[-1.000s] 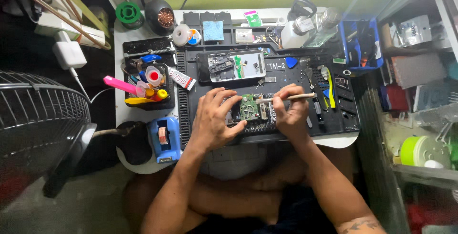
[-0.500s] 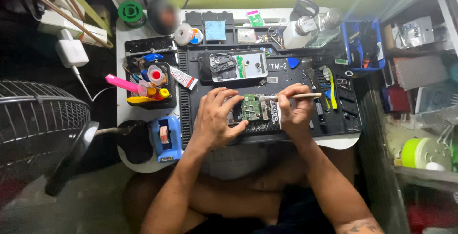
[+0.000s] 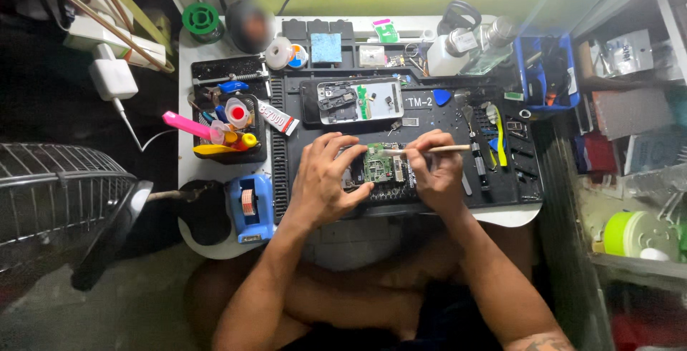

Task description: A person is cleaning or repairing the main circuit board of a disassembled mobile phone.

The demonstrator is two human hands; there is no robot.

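A small green circuit board (image 3: 378,164) lies on the black work mat (image 3: 501,186) near the table's front edge. My left hand (image 3: 325,179) rests on the mat and pins the board's left side with its fingers. My right hand (image 3: 438,172) grips a thin wooden-handled brush (image 3: 436,149), held level, with its tip on the board's upper right part. Behind the board lies an opened phone (image 3: 354,100) with its insides showing.
A blue tape dispenser (image 3: 249,204) stands at the front left. A tray of small bottles and a pink tool (image 3: 222,129) sits left of the mat. Bottles (image 3: 458,43) and a blue bin of tools (image 3: 544,65) stand at the back right. A fan (image 3: 57,208) is at the left.
Both hands stay on the board and the brush; only the brush tip shifts slightly over the board.
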